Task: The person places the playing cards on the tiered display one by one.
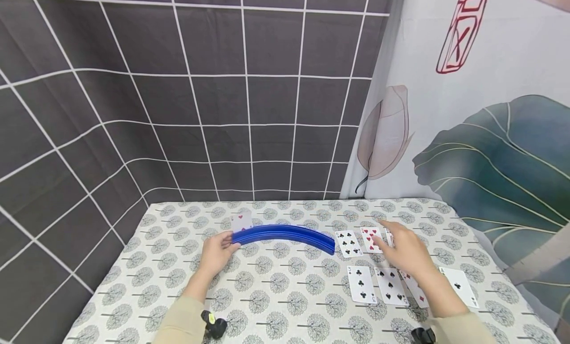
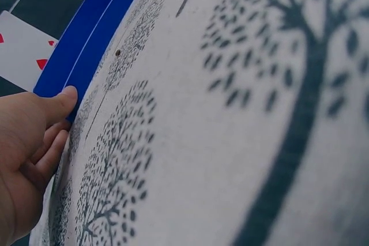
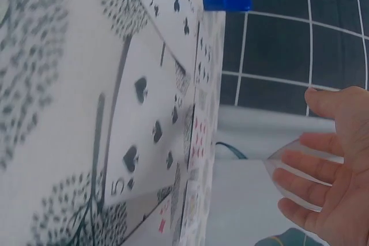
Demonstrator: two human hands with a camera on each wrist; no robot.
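My left hand [image 1: 216,252] pinches the left end of a blue curved playing card holder [image 1: 280,232], thumb on its near face in the left wrist view. A hearts card [image 1: 241,220] stands upright at the holder's left end, its lower part hidden. My right hand [image 1: 405,247] is held over the cards at the right, fingers spread and nothing in them in the right wrist view. Close by it in the head view are a red-suit card [image 1: 370,233] and a six of clubs [image 1: 349,244], near the holder's right end. The hand partly covers another card behind it.
A nearer row of face-up cards lies on the tree-patterned tablecloth [image 1: 285,294]: a clubs card [image 1: 361,284], a five of spades [image 1: 392,286], a diamonds card [image 1: 415,288] and another clubs card [image 1: 459,287]. Dark tiled-pattern cloth [image 1: 213,96] hangs behind the table.
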